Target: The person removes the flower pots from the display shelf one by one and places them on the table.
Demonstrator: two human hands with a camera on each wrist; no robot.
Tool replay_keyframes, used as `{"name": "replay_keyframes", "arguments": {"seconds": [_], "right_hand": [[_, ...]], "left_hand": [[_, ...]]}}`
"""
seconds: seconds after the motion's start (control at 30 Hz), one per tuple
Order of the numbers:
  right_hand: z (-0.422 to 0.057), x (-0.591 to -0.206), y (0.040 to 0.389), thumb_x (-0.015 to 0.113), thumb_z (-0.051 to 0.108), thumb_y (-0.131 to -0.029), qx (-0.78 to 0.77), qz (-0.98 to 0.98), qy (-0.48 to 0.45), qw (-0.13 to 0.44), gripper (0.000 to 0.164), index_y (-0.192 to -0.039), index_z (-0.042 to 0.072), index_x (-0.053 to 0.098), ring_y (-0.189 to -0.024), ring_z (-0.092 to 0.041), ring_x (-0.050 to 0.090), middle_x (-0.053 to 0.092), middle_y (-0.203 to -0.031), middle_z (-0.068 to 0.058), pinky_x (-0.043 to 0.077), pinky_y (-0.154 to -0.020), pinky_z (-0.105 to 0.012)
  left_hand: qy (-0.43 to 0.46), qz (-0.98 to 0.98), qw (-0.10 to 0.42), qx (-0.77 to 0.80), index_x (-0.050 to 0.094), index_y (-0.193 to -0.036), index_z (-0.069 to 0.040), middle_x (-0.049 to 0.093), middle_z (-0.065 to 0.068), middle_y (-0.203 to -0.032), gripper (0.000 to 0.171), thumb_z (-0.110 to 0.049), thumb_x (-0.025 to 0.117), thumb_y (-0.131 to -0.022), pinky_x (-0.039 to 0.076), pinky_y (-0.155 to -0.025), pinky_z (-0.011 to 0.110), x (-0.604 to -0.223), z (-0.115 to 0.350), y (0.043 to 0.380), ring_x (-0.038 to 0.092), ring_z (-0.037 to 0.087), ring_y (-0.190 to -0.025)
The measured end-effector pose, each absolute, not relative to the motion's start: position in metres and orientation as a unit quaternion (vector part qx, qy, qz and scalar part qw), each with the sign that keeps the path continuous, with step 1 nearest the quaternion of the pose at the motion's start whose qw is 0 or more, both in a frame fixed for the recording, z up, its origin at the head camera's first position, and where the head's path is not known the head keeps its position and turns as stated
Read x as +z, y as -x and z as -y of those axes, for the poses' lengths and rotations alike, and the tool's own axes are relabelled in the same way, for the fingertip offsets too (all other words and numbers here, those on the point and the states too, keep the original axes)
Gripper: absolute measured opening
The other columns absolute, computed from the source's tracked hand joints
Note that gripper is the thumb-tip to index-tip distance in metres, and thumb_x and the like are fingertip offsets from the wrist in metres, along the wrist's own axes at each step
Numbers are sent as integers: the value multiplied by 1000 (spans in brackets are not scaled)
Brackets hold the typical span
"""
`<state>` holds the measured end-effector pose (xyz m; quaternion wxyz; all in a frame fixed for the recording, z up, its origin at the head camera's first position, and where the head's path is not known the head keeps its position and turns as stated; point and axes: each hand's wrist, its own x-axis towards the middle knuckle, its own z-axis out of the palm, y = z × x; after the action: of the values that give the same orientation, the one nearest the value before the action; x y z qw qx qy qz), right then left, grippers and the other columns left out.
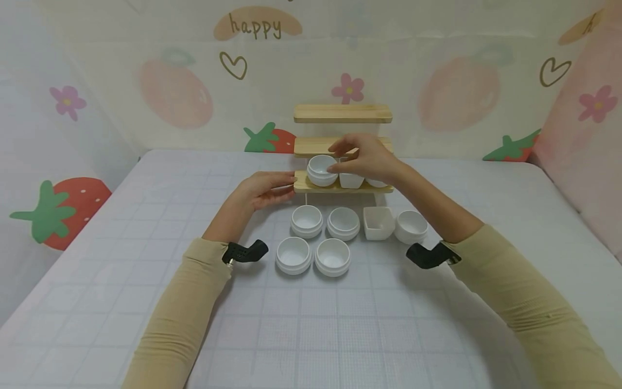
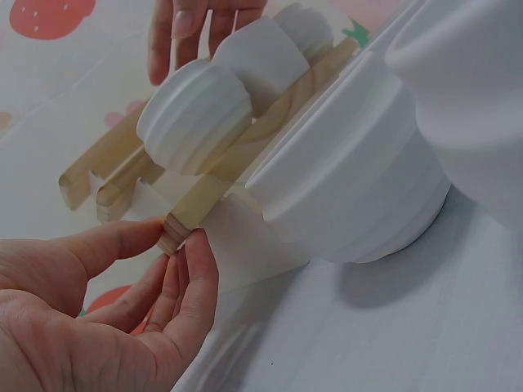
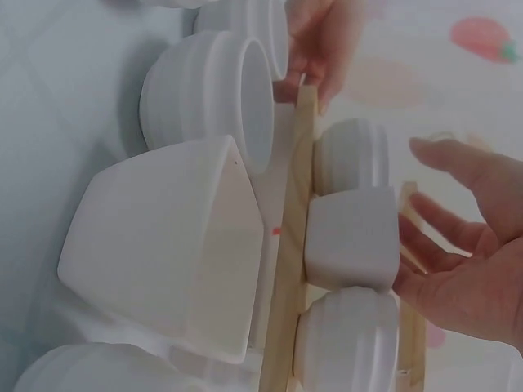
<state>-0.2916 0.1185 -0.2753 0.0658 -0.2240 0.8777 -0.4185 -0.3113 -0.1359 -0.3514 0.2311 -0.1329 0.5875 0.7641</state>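
Observation:
My left hand [image 1: 264,189] pinches the left end of the lowest board [image 2: 196,202] of a three-tier wooden stand, thumb on one face and fingers on the other. On that board stand a white round pot [image 1: 320,172] at the left, a white square pot [image 3: 351,238] in the middle and another round pot [image 3: 347,339] at the right. Above and behind these pots is my right hand [image 1: 371,158], its fingers spread and loosely bent, gripping nothing. Its fingertips are close to the square pot; whether they touch it I cannot tell.
In front of the stand, several white round pots [image 1: 332,258] and one square pot [image 1: 379,223] stand in two rows on the pale gridded tabletop [image 1: 311,335]. The middle board [image 1: 311,146] and top board [image 1: 342,113] rise behind, near the printed backdrop [image 1: 311,65].

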Motion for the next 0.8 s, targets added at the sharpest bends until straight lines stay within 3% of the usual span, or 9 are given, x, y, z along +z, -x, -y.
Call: {"name": "replay_keyframes", "arguments": {"seconds": [0.43,0.8], "right_hand": [[-109,-275,291,79,12,-96,-395,-892,196,98,47,-136,-5,61,-132,-40,60,60,-141,-26,52,-114,-46],[-103,-279,293,82,15,-94,-378,-901,193,94,53,-139,-3,60,-135,-39,57,58,-145,-25,48,-118,-46]], "left_hand": [[128,-592,231,761,50,-156,-3,69,2,-96,51,-3,61,-106,62,-65,19,-352,136,312,67,13,-83],[127,-592,230,761,49,-157,-4,67,3,-100,52,-3,60,-106,63,-65,19,-351,136,312,68,12,-82]]}}
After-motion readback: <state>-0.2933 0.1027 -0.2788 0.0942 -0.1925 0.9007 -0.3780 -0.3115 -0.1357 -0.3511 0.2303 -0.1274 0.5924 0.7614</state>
